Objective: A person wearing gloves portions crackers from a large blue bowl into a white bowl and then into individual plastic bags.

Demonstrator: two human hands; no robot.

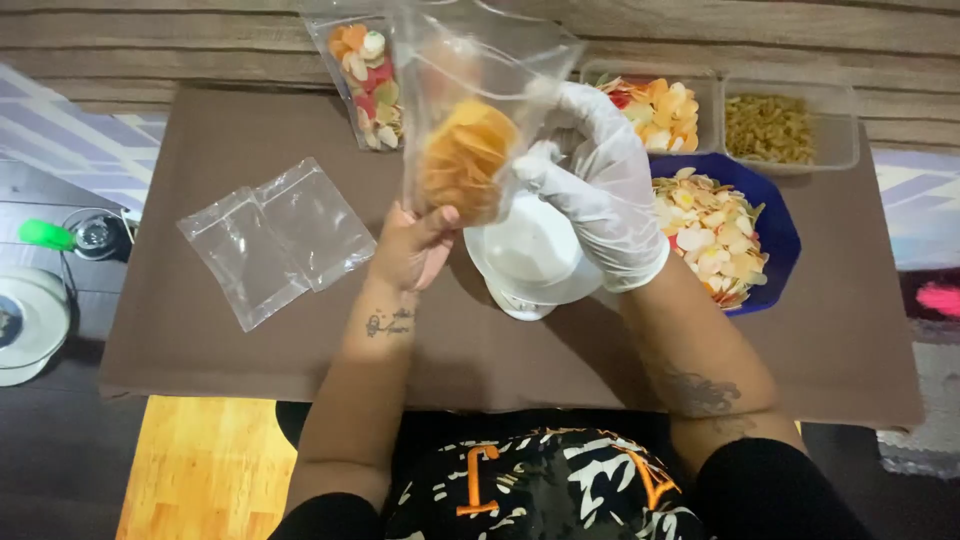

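A clear plastic bag [470,90] partly filled with orange chips hangs above a white scale bowl [530,255]. My left hand [412,245], bare, supports the bag's bottom from below. My right hand [600,185], in a white glove, grips the bag's right side near the chips. A blue bowl [775,235] of mixed pale and orange chips sits just right of my gloved hand.
Two empty clear bags [275,235] lie on the brown mat at left. A filled bag of colourful chips [368,85] lies at the back. Two clear tubs [790,125] with chips and yellow snacks stand at the back right. A green-capped item [45,235] sits far left.
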